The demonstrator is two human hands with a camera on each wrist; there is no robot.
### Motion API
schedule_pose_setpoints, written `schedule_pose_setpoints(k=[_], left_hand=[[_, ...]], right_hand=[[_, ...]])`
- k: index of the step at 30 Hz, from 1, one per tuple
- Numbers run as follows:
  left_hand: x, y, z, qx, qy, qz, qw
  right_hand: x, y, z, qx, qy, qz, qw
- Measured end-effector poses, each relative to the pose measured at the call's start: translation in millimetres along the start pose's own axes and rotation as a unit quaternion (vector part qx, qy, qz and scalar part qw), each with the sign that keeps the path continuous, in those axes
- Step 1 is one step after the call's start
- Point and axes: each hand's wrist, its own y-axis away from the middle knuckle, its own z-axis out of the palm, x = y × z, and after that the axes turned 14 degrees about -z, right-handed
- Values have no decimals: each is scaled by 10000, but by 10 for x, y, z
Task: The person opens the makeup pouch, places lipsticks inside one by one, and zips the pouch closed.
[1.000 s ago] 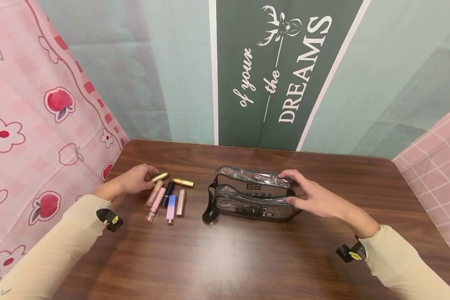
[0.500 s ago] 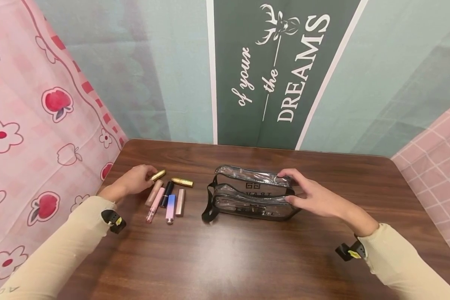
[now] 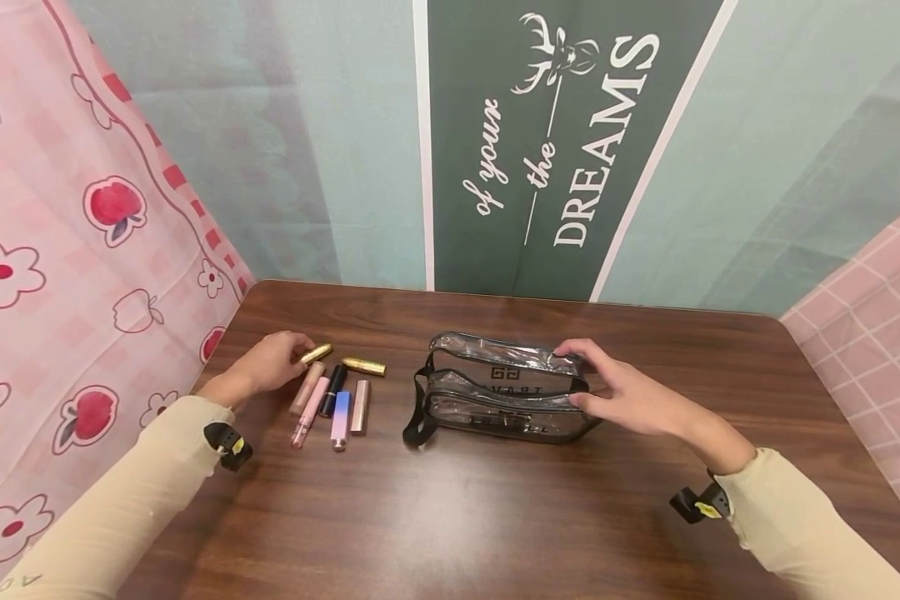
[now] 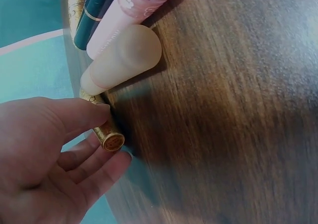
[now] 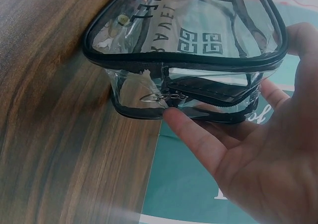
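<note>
My left hand (image 3: pixel 273 360) pinches one end of a gold lipstick tube (image 3: pixel 317 353) at the left of the table. In the left wrist view the thumb lies over this gold tube (image 4: pixel 110 137) with the fingers beneath. My right hand (image 3: pixel 633 398) holds the right end of a clear toiletry bag (image 3: pixel 506 387) with black trim, thumb and fingers spread across its top edges. In the right wrist view, the thumb presses beside the zipper pull (image 5: pixel 158 98), and the zipped top is parted. A second gold tube (image 3: pixel 363 367) lies to the right of the held one.
Beside the left hand lie a beige tube (image 3: pixel 307 390), a pink tube (image 3: pixel 311 412), a black tube (image 3: pixel 333 390), a blue-purple tube (image 3: pixel 341 421) and a rose-gold tube (image 3: pixel 361 407). A black strap (image 3: pixel 420 425) hangs from the bag's left end. A printed curtain (image 3: pixel 330 167) stands behind the table.
The gold lipstick tube in the left hand has shifted slightly left, along with the hand. The right hand keeps its hold on the bag, which stays in place.
</note>
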Motion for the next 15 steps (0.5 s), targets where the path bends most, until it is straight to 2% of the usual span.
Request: schedule_pose_setpoints(k=[15], left_hand=[[-1,-6,8,6,14,-80,10000]], right_hand=[[-5,0,1,-2,-106,-41,9999]])
